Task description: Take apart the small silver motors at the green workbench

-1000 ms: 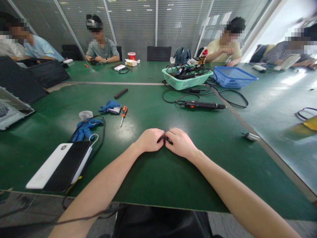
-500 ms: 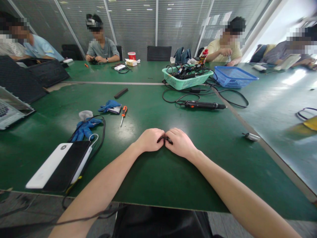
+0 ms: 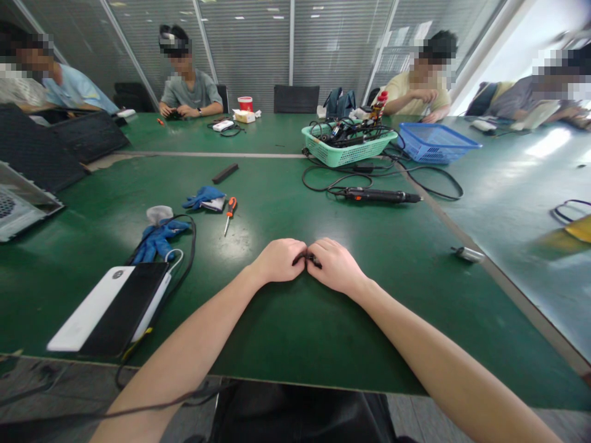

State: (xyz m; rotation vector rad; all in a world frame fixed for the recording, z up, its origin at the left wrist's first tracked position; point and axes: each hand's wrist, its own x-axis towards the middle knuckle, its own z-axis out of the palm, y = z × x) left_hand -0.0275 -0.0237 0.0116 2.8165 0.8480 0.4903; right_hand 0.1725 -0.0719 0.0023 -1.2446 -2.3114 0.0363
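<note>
Head view: looking straight down the green counter [image 3: 277,335], forearms coming in from the bottom edge, and all the action is dead centre!
Hands: left hand [image 3: 279,259] and right hand [image 3: 335,266] are pressed in close, fingertips meeting and pinching a small black piece [image 3: 305,259] between them.
Held piece: too small to make out, tucked where the fingers meet, above bare counter.
Near left: a white-and-black power bank [image 3: 111,311] lies flat, its white cable running up beside a blue rubber glove [image 3: 157,241].
Mid counter: an orange-handled screwdriver [image 3: 229,213] sits just beside a second blue glove [image 3: 203,198], with a black bar [image 3: 225,173] beyond them.
Near right: a small silver cylinder [image 3: 468,254] lies by the counter's seam.
Farther right: a black electric screwdriver [image 3: 378,195] rests among looped cords, below a green plastic basket [image 3: 348,147] packed with cables and a blue plastic basket [image 3: 434,143].
Far end: a co-worker [image 3: 189,92] sits across the counter, hands together.
</note>
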